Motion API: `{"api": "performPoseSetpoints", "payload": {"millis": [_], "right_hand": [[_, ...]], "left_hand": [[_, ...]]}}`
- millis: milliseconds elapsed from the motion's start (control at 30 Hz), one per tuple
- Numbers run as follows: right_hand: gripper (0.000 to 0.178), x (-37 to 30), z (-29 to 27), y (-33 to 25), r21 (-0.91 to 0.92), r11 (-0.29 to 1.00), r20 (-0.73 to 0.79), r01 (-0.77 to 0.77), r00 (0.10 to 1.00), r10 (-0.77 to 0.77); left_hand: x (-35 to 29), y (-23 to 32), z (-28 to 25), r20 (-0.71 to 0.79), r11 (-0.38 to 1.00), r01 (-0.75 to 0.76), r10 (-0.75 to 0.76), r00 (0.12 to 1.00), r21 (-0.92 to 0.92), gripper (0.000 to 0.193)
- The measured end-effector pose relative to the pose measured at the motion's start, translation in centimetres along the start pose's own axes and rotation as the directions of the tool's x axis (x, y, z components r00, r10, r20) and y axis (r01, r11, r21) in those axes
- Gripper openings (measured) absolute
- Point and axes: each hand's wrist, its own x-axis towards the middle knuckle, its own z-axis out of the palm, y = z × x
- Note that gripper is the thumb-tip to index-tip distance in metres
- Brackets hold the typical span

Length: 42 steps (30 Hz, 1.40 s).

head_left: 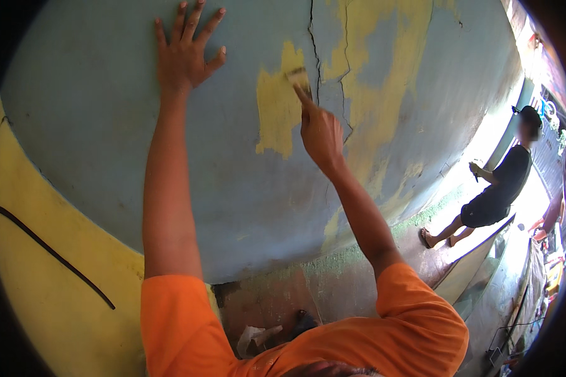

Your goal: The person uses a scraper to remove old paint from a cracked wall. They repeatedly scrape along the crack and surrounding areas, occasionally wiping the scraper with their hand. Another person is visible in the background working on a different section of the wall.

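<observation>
My right hand (321, 133) grips a small flat, wide-ended hand tool (298, 78), with the index finger stretched along it. The tool's end lies against a yellow patch (275, 110) on the curved blue-grey wall (233, 182); whether it is a brush or a scraper I cannot tell. My left hand (185, 56) presses flat on the same wall, up and to the left, its fingers spread and holding nothing. A jagged dark crack (315, 47) runs down the wall just right of the tool, with a thinner crack beside it.
More worn yellow patches (401, 69) cover the wall to the right. A yellow wall (56, 264) with a black cable (53, 251) is at the lower left. Another person (500, 179) in dark clothes stands on the right. Whitish crumpled material (256, 336) lies on the floor below.
</observation>
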Motion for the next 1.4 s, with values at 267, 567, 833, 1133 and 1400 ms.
{"api": "performPoseSetpoints", "payload": {"millis": [267,567,833,1133,1400], "right_hand": [[0.045,0.9,-0.4,-0.7,0.034,0.998,-0.044,0.055,0.998,-0.053],[0.045,0.8,-0.5,-1.2,0.034,0.998,-0.029,0.054,0.998,-0.053],[0.044,1.2,-0.2,-0.6,0.025,0.998,-0.018,0.054,0.998,-0.054],[0.049,2.0,-0.8,-0.5,-0.005,0.995,-0.067,0.101,0.993,-0.101],[0.051,4.7,-2.0,-2.2,0.006,0.989,-0.156,0.145,0.978,-0.142]], "left_hand": [[0.0,-0.1,-0.1,0.015,1.0,0.012,-0.012,1.0,0.004,0.073],[-0.4,-0.2,-0.1,0.066,0.999,0.043,-0.043,0.997,-0.005,0.073],[-0.7,-0.3,0.0,0.059,0.998,0.051,-0.049,0.997,-0.028,0.072],[-0.5,-0.2,0.1,0.052,0.999,0.036,-0.036,0.998,-0.006,0.072],[-0.3,-0.4,-0.1,0.123,0.997,0.066,-0.069,0.99,0.025,0.071]]}}
